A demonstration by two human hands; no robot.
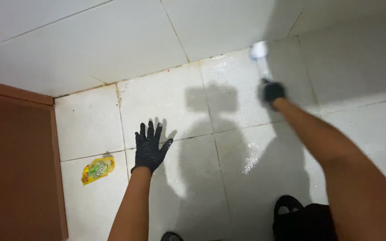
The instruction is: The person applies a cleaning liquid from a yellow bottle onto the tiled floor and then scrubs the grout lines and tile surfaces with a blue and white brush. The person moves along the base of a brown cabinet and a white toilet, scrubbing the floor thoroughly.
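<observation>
My left hand [149, 148], in a black glove, lies flat on the wet white tiled floor [170, 102] with its fingers spread and nothing in it. My right hand [273, 92], also in a black glove, reaches far forward and grips a blurred white brush or scrubber [260, 57] near the base of the white tiled wall [112, 31]. The tool is smeared by motion, so its exact shape is unclear.
A yellow and green sachet [97, 170] lies on the floor left of my left hand. A brown door [16, 165] stands along the left edge. A black sandal and dark clothing [298, 218] show at the bottom right. Water glistens on the tiles.
</observation>
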